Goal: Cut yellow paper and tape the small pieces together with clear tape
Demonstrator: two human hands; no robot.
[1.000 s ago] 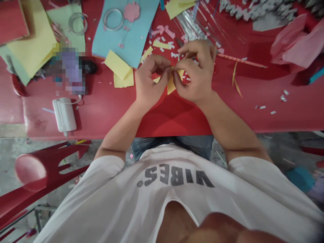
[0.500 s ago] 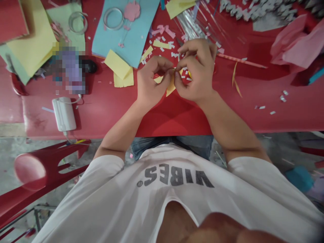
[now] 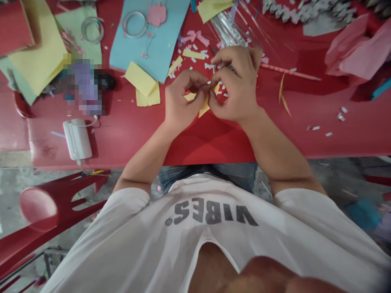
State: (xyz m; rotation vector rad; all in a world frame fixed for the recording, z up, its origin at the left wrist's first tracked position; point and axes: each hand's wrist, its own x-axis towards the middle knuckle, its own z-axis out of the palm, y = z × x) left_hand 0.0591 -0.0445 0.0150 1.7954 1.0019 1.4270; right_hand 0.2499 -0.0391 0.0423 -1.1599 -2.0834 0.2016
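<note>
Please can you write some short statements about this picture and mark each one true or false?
1. The left hand and the right hand both pinch a small yellow paper. True.
2. The table is green. False: it is red.
3. The tape ring does not touch the blue sheet. False: it lies on the sheet.
4. A white box with a cord lies on the table. True.
5. The person wears a black shirt. False: the shirt is white.
6. Pink paper lies on the table. True.
</note>
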